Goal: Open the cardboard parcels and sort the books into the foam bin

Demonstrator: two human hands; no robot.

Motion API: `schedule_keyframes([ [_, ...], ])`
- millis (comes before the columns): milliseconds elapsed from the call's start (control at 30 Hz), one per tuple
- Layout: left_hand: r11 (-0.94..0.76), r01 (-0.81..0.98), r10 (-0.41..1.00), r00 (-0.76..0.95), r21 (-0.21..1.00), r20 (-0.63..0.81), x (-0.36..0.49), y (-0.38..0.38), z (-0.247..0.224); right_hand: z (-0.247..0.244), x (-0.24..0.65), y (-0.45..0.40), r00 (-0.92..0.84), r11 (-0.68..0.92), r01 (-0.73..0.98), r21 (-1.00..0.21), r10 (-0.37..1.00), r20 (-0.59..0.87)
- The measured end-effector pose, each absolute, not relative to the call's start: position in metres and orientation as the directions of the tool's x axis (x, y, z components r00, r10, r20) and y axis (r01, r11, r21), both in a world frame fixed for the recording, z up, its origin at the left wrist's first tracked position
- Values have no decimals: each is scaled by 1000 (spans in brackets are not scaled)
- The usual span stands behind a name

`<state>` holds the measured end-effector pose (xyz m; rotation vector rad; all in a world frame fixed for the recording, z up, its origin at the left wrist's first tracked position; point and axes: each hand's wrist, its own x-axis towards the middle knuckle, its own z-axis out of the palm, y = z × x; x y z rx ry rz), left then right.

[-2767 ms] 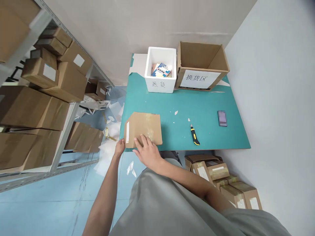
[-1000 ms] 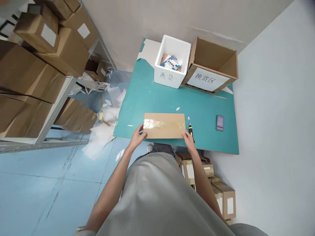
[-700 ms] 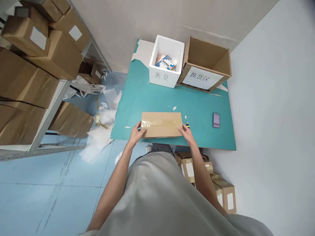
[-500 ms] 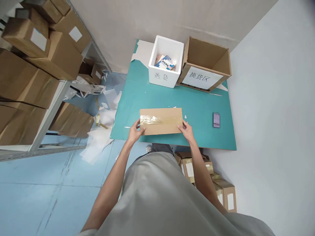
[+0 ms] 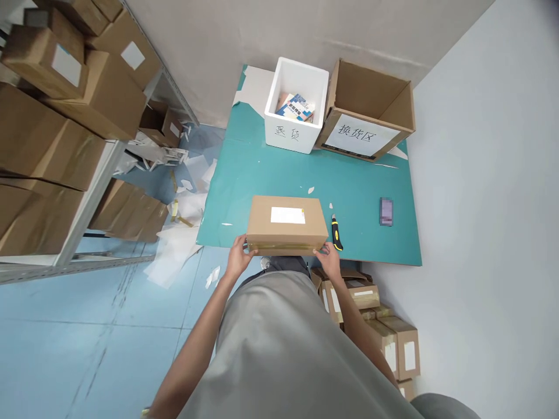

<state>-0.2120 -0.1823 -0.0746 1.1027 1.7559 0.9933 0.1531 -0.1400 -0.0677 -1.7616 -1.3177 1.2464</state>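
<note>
A taped cardboard box with a white label on its top sits at the near edge of the green-topped table. My left hand grips its near left corner, fingers along the side and thumb on the front. At the near right corner, my right hand grips it the same way. A yellow and black box cutter lies just right of the box, close to my right hand. The box's contents are hidden.
At the table's back stand a white foam box holding booklets and an open cardboard carton with a paper sign. A phone lies on the right. Boxes crowd the left shelf; more boxes are stacked below right.
The box has been tipped, so its labelled face now shows on top and the taped face points toward me. Both hands have come lower and nearer. The box cutter has come into view.
</note>
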Motion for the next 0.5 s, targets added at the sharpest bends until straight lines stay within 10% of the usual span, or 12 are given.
schedule_keyframes([
  [500,291,258,930,-303,921,-209,-218,-170,-42,-33,151,-136,54,-190,409,-892,981,-185],
])
